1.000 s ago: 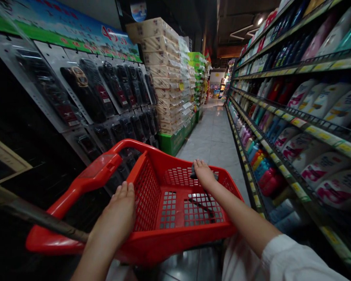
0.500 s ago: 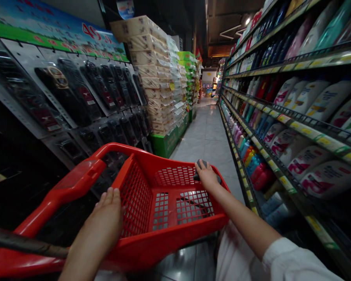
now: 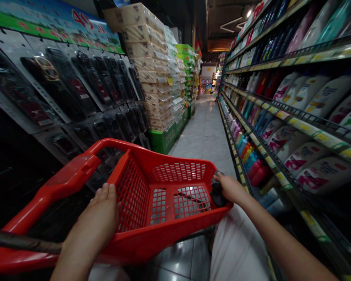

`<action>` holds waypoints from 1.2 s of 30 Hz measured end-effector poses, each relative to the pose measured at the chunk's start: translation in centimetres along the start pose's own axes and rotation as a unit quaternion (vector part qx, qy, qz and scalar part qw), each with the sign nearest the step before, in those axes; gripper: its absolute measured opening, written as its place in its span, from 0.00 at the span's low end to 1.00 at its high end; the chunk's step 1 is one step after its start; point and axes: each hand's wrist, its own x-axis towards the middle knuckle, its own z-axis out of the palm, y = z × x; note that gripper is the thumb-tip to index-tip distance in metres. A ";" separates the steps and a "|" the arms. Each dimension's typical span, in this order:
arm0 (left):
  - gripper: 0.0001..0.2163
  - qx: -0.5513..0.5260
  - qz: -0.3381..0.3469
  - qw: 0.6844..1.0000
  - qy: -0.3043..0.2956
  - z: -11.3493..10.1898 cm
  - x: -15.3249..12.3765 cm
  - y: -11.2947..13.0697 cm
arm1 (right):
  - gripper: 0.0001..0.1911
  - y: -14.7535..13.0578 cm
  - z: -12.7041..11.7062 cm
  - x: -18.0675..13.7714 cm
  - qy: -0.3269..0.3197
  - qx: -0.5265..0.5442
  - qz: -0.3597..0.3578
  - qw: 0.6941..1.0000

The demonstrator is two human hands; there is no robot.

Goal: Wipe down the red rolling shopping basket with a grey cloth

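Note:
A red plastic shopping cart (image 3: 163, 244) with a latticed basket stands before me, angled across the aisle. The basket's interior holds no goods that I can see. My left hand (image 3: 98, 218) rests against the basket's left edge, its fingers stretched out flat. At the basket's right end, my right hand (image 3: 229, 188) has its fingers closed on a dark grey and black piece (image 3: 218, 193). Whether that piece is a fixed part of the cart or a loose thing, I cannot tell. The cart's thick red handle frame (image 3: 76, 169) rises left of my left hand.
Packaged black belts (image 3: 82, 84) hang on a rack at left. Beyond it, wrapped packs (image 3: 148, 66) are stacked on a green base (image 3: 163, 140). Shelves of bottles (image 3: 310, 97) line the right side. The grey tiled aisle (image 3: 206, 128) runs ahead between them.
My right hand has moved right and down from over the basket's far rim to its right end, and the dark piece shifted with it. My left hand stays at the left edge.

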 end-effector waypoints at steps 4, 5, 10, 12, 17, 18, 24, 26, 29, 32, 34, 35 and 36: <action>0.26 -0.007 -0.003 1.000 -0.002 -0.9 -0.6 0.4 | 0.36 -0.1 0.4 1.4 0.039 0.017 -0.022 0.999; 0.27 -0.007 -0.005 1.000 -0.008 -1.3 -0.7 0.6 | 0.36 -0.6 0.3 2.2 0.051 0.027 -0.022 0.998; 0.27 0.003 -0.012 0.999 -0.041 -2.5 -1.3 1.2 | 0.37 -6.2 -1.2 6.0 0.189 0.080 -0.082 0.975; 0.27 -0.001 -0.015 0.999 -0.038 -2.7 -1.6 1.3 | 0.34 -9.8 -1.6 7.7 0.270 0.076 -0.186 0.942; 0.27 -0.020 -0.013 0.999 -0.030 -2.9 -2.1 1.2 | 0.20 -16.6 0.3 12.7 0.297 -0.039 -0.463 0.834; 0.27 -0.020 -0.012 0.999 -0.035 -3.0 -2.1 1.2 | 0.17 -16.9 1.1 13.6 0.278 -0.062 -0.485 0.827; 0.28 -0.013 -0.007 0.999 -0.048 -3.7 -2.4 1.6 | 0.13 -12.5 5.7 14.4 0.175 -0.077 -0.509 0.839; 0.28 -0.011 -0.008 0.998 -0.055 -3.8 -2.4 1.6 | 0.14 -11.5 6.4 13.8 0.154 -0.059 -0.494 0.854; 0.28 -0.010 -0.008 0.999 -0.052 -3.6 -2.4 1.6 | 0.14 -12.9 5.7 14.0 0.147 -0.028 -0.489 0.859; 0.28 -0.004 -0.012 0.998 -0.055 -3.5 -2.5 1.6 | 0.15 -17.5 3.7 15.8 0.194 -0.008 -0.489 0.850; 0.28 0.002 -0.016 0.998 -0.065 -3.6 -2.4 1.7 | 0.17 -21.1 2.4 17.0 0.230 0.000 -0.476 0.849; 0.28 0.005 -0.017 0.997 -0.072 -3.8 -2.4 1.8 | 0.17 -22.6 2.0 17.5 0.241 0.005 -0.469 0.850; 0.28 0.009 -0.016 0.997 -0.078 -3.9 -2.4 1.8 | 0.17 -23.8 1.8 17.8 0.248 0.010 -0.463 0.851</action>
